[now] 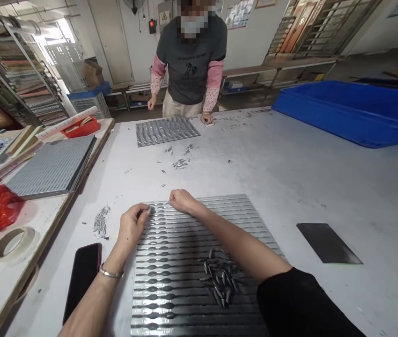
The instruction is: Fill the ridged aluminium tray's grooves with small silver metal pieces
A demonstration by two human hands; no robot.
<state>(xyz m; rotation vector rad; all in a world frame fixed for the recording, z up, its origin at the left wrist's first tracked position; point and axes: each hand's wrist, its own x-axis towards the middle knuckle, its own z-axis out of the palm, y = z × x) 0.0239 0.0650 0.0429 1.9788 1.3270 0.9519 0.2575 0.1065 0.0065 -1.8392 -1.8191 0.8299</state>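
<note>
A ridged silver-grey sheet [185, 285] lies flat on the table in front of me, with dark leaf-shaped pieces set along its left rows. My left hand [134, 223] is at its top left corner, thumb and forefinger pinched on something small I cannot make out. Beside it, my right hand [182, 201] rests closed at the sheet's far edge; what its fingers hold, if anything, is hidden. Loose leaf-shaped pieces [223, 281] are heaped on the sheet below my right forearm. Another small pile [100, 222] sits left of the sheet.
A black phone [83, 278] lies left of the sheet, a dark plate [328, 243] to the right. Across the table [255, 164] a person [190, 65] stands by another ridged sheet [165, 131]. A blue bin [346, 112] is back right. Tape roll [26, 243] on the left bench.
</note>
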